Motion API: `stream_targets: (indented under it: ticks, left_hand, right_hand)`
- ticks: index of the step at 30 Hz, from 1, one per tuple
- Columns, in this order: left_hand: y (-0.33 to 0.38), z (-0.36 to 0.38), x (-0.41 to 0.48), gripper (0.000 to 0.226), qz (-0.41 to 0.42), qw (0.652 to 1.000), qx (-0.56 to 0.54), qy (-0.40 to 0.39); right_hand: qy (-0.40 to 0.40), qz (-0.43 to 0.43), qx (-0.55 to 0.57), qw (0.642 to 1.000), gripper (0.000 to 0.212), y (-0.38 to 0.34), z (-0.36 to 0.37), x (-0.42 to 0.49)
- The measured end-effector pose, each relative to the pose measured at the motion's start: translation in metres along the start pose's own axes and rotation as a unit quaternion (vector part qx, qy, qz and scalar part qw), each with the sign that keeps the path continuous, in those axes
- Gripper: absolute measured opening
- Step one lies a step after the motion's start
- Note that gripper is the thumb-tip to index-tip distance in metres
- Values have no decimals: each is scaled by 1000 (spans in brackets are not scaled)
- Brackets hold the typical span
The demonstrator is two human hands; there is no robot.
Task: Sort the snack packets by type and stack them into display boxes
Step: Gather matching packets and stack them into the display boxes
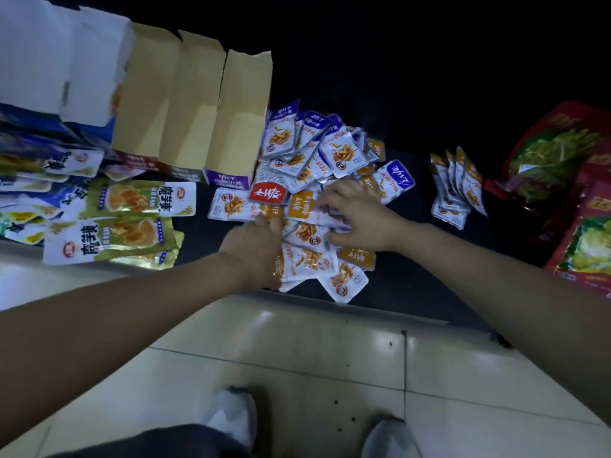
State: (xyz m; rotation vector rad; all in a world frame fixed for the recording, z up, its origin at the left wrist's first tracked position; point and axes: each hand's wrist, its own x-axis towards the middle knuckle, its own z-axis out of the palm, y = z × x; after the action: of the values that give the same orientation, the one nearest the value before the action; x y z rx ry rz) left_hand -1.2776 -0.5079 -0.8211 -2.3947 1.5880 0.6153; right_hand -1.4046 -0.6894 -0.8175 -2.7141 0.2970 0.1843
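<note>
A loose heap of small snack packets [334, 153] lies on a dark tabletop, some with purple tops, some with orange tops, one with a red label [268, 192]. My left hand [254, 249] reaches into the heap's left side, its fingertips pinching an orange-topped packet [269, 211]. My right hand [360, 214] lies spread over the heap's middle, fingers touching orange-topped packets [302, 203]. An open cardboard display box [195, 104] stands behind the heap at left. A sorted row of orange-topped packets [458, 186] stands on edge at right.
Larger green and white snack bags [115, 223] lie at left beside blue ones. Big red bags [558, 160] lie at far right. A white open box [49, 57] stands at the back left. The table's front edge [380, 309] runs above a tiled floor and my shoes.
</note>
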Motion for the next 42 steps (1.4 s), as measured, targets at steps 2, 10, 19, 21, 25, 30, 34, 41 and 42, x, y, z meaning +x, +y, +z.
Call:
stream_targets:
  ticks: [2,10,19,21,25,30,34,41,42]
  left_hand:
    - [-13,-6,3,94,32,997,-76,-6]
    - [-51,-7,11,66,-23,818,-566,-100]
    - [-48,-17,15,48,32,803,-580,-137]
    - [-44,-14,13,42,24,801,-582,-137]
    - [-39,-7,12,17,-26,821,-562,-94]
    - [-54,-6,17,16,-53,852,-521,-2]
    - [-64,-7,15,34,-86,875,-475,38]
    - [-64,-8,4,13,-202,677,-707,24]
    - [-63,-6,4,11,-214,653,-726,19]
  right_hand:
    - [12,-37,42,998,48,-14,-2,10]
    - [-99,50,82,990,73,-42,16,20]
    - [-62,164,219,960,49,-45,7,11]
    - [-88,157,199,963,44,-44,6,7]
    - [-82,178,173,965,19,-38,14,-1]
    - [-14,208,36,977,64,-39,16,2]
    - [-42,193,-88,976,83,-54,26,16]
    - [-135,277,85,947,82,-53,2,13]
    - [-158,287,134,935,72,-51,-4,11]
